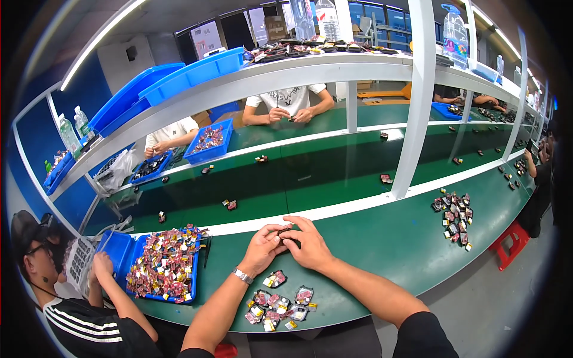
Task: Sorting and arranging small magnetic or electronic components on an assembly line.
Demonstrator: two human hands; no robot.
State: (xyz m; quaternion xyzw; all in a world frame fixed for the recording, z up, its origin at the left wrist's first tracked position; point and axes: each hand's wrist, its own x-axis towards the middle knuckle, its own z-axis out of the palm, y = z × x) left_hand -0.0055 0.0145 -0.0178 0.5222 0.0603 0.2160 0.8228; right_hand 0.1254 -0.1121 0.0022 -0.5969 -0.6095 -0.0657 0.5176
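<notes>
My left hand (261, 247) and my right hand (308, 241) meet over the green bench, fingertips pinched together on one small dark part (283, 231). A metal watch sits on my left wrist. Just below my hands lies a loose pile of small parts (279, 305) with dark bodies and red, pink and yellow tabs, near the bench's front edge. Most of the held part is hidden by my fingers.
A blue tray (162, 265) heaped with the same parts stands to my left, beside a person in a dark striped shirt. Another parts pile (455, 215) lies to my right. A white post (416, 107), a green conveyor with scattered parts, and people opposite lie beyond.
</notes>
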